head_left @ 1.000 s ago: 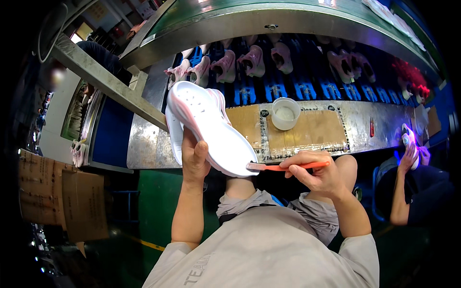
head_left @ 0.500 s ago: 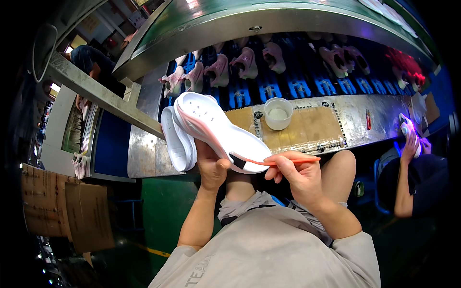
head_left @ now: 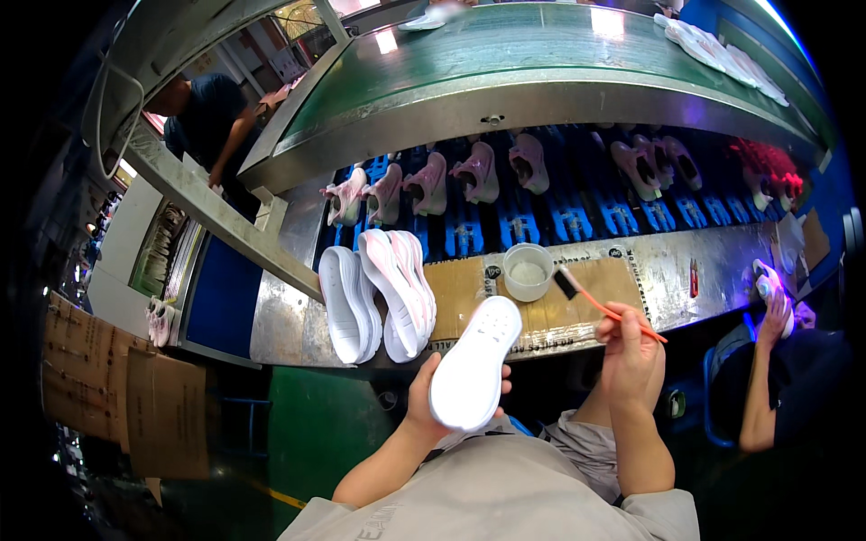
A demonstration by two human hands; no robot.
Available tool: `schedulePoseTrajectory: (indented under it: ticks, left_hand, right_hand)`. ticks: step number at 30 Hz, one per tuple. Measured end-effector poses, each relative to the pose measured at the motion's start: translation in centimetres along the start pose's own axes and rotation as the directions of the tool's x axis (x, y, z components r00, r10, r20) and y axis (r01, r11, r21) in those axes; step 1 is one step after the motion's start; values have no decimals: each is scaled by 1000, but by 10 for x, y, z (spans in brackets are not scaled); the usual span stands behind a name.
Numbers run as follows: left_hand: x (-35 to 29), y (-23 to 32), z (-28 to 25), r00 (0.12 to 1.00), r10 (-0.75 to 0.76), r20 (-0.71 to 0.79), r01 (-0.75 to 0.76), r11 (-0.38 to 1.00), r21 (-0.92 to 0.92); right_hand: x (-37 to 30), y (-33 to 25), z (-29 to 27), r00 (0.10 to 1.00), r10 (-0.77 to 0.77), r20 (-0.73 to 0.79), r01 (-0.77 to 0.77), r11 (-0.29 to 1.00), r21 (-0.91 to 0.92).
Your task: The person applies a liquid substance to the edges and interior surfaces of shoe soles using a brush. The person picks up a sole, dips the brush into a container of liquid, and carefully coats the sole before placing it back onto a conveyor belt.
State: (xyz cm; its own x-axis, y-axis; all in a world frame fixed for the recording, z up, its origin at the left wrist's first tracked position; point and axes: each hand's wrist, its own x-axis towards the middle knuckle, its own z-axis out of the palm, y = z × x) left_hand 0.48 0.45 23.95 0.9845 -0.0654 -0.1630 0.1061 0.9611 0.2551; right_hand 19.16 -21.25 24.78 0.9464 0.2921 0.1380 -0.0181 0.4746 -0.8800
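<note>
A white shoe sole is held upright by my left hand, thumb on its near left edge and fingertips showing along the right side. My right hand is closed in a pinch on a brush with an orange handle. The brush's black bristles sit just right of a small white tub, apart from the sole. Left of the tub, white soles and pink-sided soles stand leaning together on the metal bench.
Brown cardboard covers part of the bench, and a small red tool lies to its right. Behind, pink shoe uppers line a rack with blue holders. A co-worker's hand holds a shoe at the right. A metal post slants at left.
My right hand has lifted the brush off the sole's edge and away to the right. The sole in my left hand now stands upright, nearer my body. My view has tilted upward.
</note>
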Motion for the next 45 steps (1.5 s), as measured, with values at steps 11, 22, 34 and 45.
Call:
schedulePoseTrajectory:
  ticks: [11, 22, 34, 45]
  left_hand:
    - [206, 273, 189, 750, 615, 243, -624, 780, -48]
    - [100, 192, 55, 379, 855, 354, 40, -398, 917]
    - [45, 160, -68, 461, 839, -291, 513, 15, 858]
    - [3, 134, -33, 646, 728, -230, -6, 306, 952]
  right_hand:
    - [-15, -4, -29, 993, 48, -105, -45, 998, 36]
    - [-20, 14, -38, 984, 174, -42, -176, 982, -62]
    - [64, -6, 42, 933, 99, 345, 196, 665, -721]
    - [104, 21, 60, 927, 139, 349, 271, 397, -877]
